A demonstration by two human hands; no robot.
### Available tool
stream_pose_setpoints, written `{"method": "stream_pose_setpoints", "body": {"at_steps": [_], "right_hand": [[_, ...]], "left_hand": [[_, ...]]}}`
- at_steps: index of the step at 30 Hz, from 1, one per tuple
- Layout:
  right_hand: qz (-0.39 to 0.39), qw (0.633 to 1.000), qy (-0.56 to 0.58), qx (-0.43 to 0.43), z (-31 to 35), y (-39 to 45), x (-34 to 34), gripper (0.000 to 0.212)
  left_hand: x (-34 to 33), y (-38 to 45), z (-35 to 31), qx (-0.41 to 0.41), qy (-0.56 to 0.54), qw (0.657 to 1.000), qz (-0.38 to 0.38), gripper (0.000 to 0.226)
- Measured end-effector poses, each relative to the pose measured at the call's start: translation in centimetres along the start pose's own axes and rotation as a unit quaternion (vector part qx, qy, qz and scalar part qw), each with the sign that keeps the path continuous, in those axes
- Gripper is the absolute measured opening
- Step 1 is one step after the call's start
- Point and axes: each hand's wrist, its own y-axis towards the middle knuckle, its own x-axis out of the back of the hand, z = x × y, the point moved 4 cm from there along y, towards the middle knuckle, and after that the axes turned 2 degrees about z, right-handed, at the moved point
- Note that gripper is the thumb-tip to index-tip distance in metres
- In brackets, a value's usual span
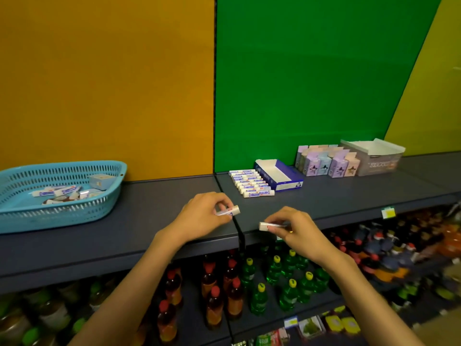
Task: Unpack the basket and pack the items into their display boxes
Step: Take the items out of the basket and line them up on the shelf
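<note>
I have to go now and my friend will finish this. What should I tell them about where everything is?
Left hand holds one white tube; right hand holds another, both over the shelf.
Done: a row of tubes lies beside the open blue box, which looks empty.
Left: more tubes and a small box remain in the basket. Put the tubes into the blue box; the pastel cartons stand beside the grey box.

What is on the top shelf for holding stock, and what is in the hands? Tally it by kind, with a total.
Blue basket: 1
Open display boxes: 2, blue box, grey box
White tubes held: 2, left hand tube, right hand tube
Total: 5
</note>
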Motion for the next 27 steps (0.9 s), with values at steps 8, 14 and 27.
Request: {"method": "stream_pose_setpoints", "body": {"at_steps": [8,14,27], "right_hand": [[-0.019,1.0,-0.003,0.004,-6.9,1.7,1.2,0.017],[-0.001,0.998,-0.062,0.009,-10.2,5.5,1.1,0.009],[0.012,0.987,-0.144,0.066,-13.0,14.0,-0.4,0.02]], "left_hand": [[-5.3,4.7,-1.6,0.02,0.083,0.996,-0.008,0.017],[-7.8,9.1,0.2,0.046,0.074,0.996,-0.025,0.012],[-10.1,15.1,3.1,0.055,0.134,0.988,-0.044,0.016]]}}
